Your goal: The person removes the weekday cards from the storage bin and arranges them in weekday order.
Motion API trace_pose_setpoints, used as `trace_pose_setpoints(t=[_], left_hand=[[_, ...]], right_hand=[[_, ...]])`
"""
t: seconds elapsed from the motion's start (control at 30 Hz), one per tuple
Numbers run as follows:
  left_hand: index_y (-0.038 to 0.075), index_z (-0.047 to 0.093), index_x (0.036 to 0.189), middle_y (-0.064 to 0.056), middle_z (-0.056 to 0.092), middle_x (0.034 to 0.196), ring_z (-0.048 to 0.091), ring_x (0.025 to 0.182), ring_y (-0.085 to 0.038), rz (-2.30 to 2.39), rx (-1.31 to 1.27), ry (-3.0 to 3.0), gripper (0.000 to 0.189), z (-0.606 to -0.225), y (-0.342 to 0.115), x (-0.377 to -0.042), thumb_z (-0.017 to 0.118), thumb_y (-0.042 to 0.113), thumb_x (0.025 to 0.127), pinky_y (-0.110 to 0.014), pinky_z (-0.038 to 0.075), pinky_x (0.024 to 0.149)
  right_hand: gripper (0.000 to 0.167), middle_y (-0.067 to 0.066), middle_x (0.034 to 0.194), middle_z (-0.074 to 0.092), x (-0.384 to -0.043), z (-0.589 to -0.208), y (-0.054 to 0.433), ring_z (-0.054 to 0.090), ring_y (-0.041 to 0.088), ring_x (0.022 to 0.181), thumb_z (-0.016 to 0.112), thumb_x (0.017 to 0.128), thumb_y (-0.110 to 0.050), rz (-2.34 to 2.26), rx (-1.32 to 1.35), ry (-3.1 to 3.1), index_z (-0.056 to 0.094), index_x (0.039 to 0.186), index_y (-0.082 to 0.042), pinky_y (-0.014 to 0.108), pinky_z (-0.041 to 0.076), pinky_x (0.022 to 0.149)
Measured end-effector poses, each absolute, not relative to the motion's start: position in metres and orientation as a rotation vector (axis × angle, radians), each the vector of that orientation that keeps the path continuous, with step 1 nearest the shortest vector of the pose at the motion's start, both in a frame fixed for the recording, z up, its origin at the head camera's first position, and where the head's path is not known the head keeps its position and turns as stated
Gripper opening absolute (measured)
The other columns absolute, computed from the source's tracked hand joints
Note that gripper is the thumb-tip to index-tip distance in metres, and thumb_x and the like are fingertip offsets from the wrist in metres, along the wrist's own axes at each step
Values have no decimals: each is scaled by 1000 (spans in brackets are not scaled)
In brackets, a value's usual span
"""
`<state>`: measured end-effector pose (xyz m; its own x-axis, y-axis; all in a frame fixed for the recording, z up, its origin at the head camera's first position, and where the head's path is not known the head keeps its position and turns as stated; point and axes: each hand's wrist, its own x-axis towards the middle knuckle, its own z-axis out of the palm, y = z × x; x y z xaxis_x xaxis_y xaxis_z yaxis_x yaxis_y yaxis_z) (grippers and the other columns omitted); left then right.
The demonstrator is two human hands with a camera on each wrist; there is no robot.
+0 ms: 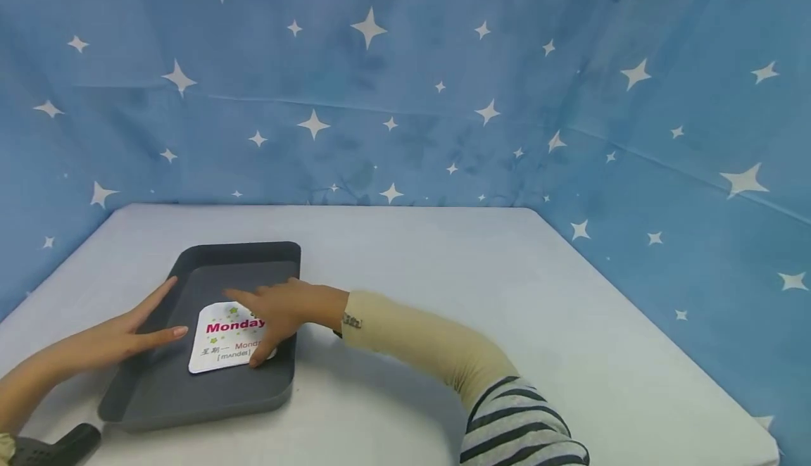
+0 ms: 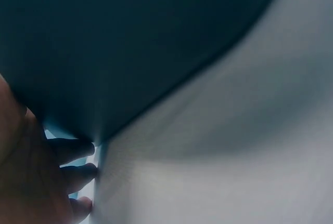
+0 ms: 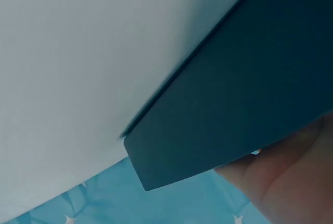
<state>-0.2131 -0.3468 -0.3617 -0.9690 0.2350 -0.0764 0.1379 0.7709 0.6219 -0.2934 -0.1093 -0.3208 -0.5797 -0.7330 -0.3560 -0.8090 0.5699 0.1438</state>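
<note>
A white card (image 1: 212,350) printed "Monday" in pink, with Chinese characters and small green stars, lies in a dark grey rectangular tray (image 1: 203,395) on the left of the table. My right hand (image 1: 284,313) is over the card's right side, index finger extended to the left and thumb at the card's lower right edge. It hides part of the card. Across the tray's left rim reaches my left hand (image 1: 117,341), its thumb and index finger spread apart. In the left wrist view, several fingertips (image 2: 80,177) show beside the tray's outer wall (image 2: 119,52).
The white table (image 1: 443,276) extends to the right of the tray. A blue curtain (image 1: 412,156) with white stars hangs behind and along the right side. A dark device (image 1: 60,445) sits by the left wrist at the lower left.
</note>
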Motion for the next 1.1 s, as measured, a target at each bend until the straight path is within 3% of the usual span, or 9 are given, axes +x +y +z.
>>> trace_pose_setpoints(t=[0.1, 0.3, 0.6, 0.83, 1.1], left_hand=[[14, -17, 145, -38, -5, 144, 10, 123, -64, 965, 255, 2820, 89, -356, -345, -208, 50, 38, 91, -73, 24, 84], [10, -12, 146, -38, 0, 144, 13, 124, -63, 950, 224, 2831, 91, -356, -342, -201, 53, 39, 89, -73, 24, 87], [8, -7, 146, -36, 0, 145, 10, 127, -60, 988, 215, 2840, 92, -346, -339, -205, 55, 41, 87, -72, 18, 93], [7, -6, 146, -37, -1, 145, 8, 127, -60, 996, 234, 2839, 92, -347, -335, -207, 56, 41, 87, -72, 15, 95], [8, -7, 146, -37, 1, 145, 10, 128, -59, 967, 225, 2840, 91, -344, -339, -207, 54, 41, 87, -71, 18, 95]], right_hand=[[105, -17, 141, 32, -290, -319, -110, 33, 2, 129, 61, 65, -71, 401, -1316, 2552, 0, 144, -41, 36, 27, 107], [95, -12, 139, 39, -285, -330, -101, 39, 5, 127, 60, 67, -71, 300, -1434, 2582, 15, 145, -37, 40, 31, 105], [84, -2, 142, 39, -296, -317, -89, 39, 19, 128, 62, 72, -65, 133, -1597, 2674, 31, 142, -28, 38, 32, 106], [72, 2, 145, 37, -296, -306, -75, 39, 22, 129, 64, 75, -58, 40, -1598, 2750, 40, 137, -29, 43, 35, 103], [66, 1, 149, 30, -308, -277, -52, 34, 24, 133, 69, 74, -51, -157, -1461, 2864, 48, 132, -29, 46, 28, 107]])
